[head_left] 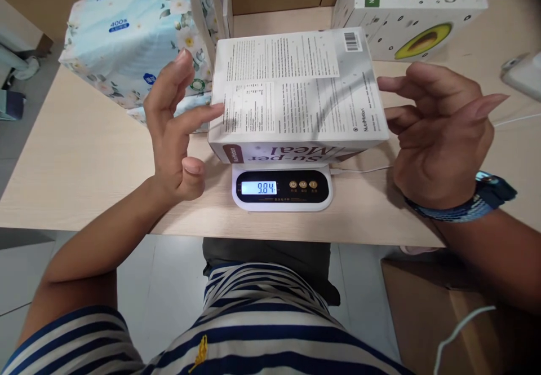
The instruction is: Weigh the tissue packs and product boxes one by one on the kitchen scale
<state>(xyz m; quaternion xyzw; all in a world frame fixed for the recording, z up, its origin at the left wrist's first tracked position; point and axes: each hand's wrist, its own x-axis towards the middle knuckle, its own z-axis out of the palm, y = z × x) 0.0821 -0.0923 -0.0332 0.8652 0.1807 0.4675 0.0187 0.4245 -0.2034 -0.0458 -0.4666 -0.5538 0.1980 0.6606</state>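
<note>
A white NutriMotion "Su-per Meal" box [291, 93] rests on a small digital scale [283, 200], with its text-covered side and barcode facing up. The scale's lit display reads about 9.84; the box hides the weighing platform. At the box's left edge is my left hand [171, 132], fingers spread, the index fingertip at or just over the edge. My right hand [443, 132] is beside the right edge with its fingers apart, fingertips close to the box. Whether either hand touches the box is hard to tell. Neither hand is wrapped round anything.
Manhua tissue packs [135, 36] stand at the back left of the table [93, 155]. Another Su-per Meal box [409, 20] with avocado pictures sits at the back right. A white cable [363, 171] runs from the scale to the right. Below the table is a cardboard box [414, 307].
</note>
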